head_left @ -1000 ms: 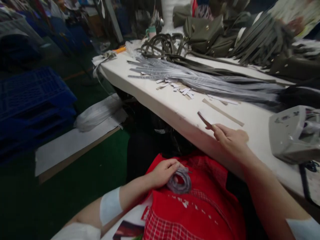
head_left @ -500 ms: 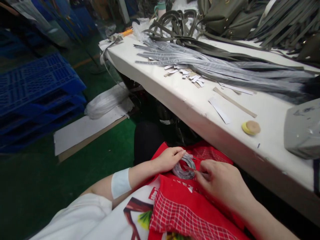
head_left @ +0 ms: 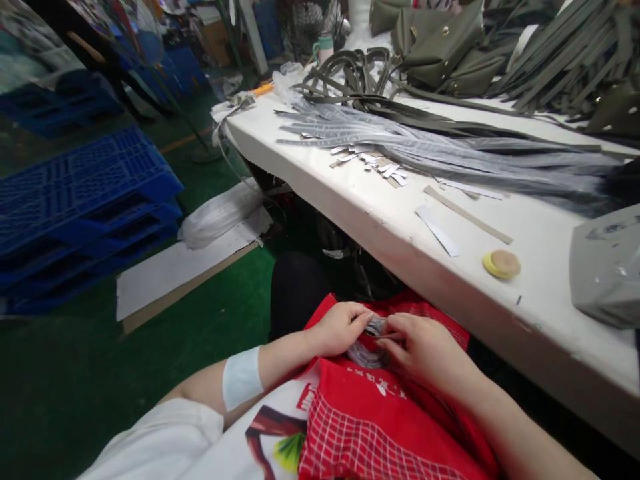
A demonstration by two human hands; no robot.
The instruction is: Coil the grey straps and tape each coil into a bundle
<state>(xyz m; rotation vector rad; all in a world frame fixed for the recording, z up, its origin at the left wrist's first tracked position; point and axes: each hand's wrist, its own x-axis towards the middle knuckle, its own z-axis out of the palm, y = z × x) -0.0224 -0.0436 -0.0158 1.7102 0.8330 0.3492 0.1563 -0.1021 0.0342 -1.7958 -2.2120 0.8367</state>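
Observation:
A coil of thin greyish strands (head_left: 367, 355) rests on the red apron (head_left: 360, 400) over my lap. My left hand (head_left: 343, 328) is closed on the coil's upper left part. My right hand (head_left: 417, 343) pinches a thin, dark, pointed tool (head_left: 389, 337) over the coil's right side, its fingers close to those of my left hand. The fingers hide part of the coil and most of the tool.
The white table (head_left: 350, 200) carries wrapped grey strips (head_left: 425, 143), paper scraps (head_left: 385, 167), a yellow tape roll (head_left: 501, 264) and olive bags (head_left: 440, 50). Blue pallets (head_left: 90, 200) stand left; a person's dark-clothed legs (head_left: 120, 83) show behind them.
My right hand has moved left and up, nearer my left hand, and now covers more of the coil. The view has tilted slightly upward, so the table and pallets appear lower.

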